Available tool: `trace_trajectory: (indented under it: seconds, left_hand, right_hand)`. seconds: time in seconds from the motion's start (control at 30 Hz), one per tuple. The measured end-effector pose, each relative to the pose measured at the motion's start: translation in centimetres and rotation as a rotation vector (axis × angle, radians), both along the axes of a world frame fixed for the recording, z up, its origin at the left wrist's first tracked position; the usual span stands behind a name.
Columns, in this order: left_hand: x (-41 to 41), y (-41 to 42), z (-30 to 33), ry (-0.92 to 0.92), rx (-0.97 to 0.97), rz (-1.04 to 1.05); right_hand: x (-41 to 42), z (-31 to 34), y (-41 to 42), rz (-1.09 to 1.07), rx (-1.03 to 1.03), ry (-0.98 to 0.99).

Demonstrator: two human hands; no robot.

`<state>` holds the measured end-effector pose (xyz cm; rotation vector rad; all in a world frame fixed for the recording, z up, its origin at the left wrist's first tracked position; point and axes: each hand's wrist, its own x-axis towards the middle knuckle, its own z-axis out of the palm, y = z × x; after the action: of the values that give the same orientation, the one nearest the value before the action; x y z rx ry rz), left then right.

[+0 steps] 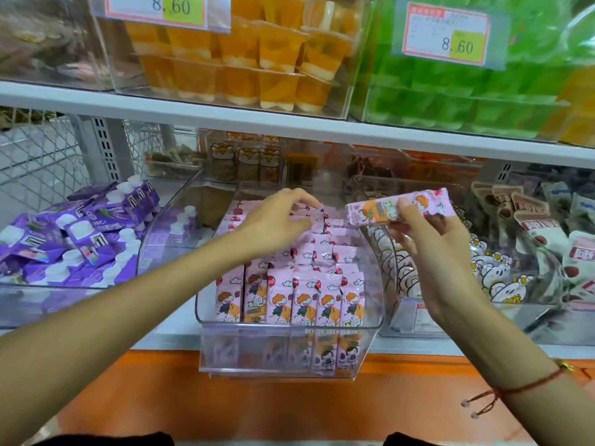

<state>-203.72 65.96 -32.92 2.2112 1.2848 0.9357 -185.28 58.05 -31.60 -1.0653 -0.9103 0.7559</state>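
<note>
A clear plastic bin (283,352) on the lower shelf holds several rows of pink snack packets (306,304) with a cartoon child printed on them. My left hand (277,220) reaches over the back rows, its fingertips pinching the top of one packet there. My right hand (428,233) is raised to the right of the bin and grips one pink snack packet (399,209) held sideways, clear of the bin.
Purple drink pouches (80,233) fill a clear bin on the left. Bins of white bear packets (502,278) and red-labelled packets (531,220) stand on the right. Orange jelly cups (257,59) and green jelly cups (450,91) sit on the shelf above.
</note>
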Motion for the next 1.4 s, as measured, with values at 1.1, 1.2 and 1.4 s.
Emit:
trace_trajectory:
  seconds: [1.1,1.2,1.4]
  left_hand:
    - [0.2,0.0,-2.6,0.369,0.029,-0.018]
    - [-0.2,-0.2,-2.6,0.425,0.067,-0.032]
    - [-0.7,-0.7,-2.6,0.454,0.119,-0.053]
  right_hand:
    - [-2.5,-0.1,12.6,0.371,-0.361,-1.836]
    - [-2.7,0.1,12.5,0.458,-0.411,-1.924]
    - [-1.8,1.2,11.2,0.242,-0.142,-1.928]
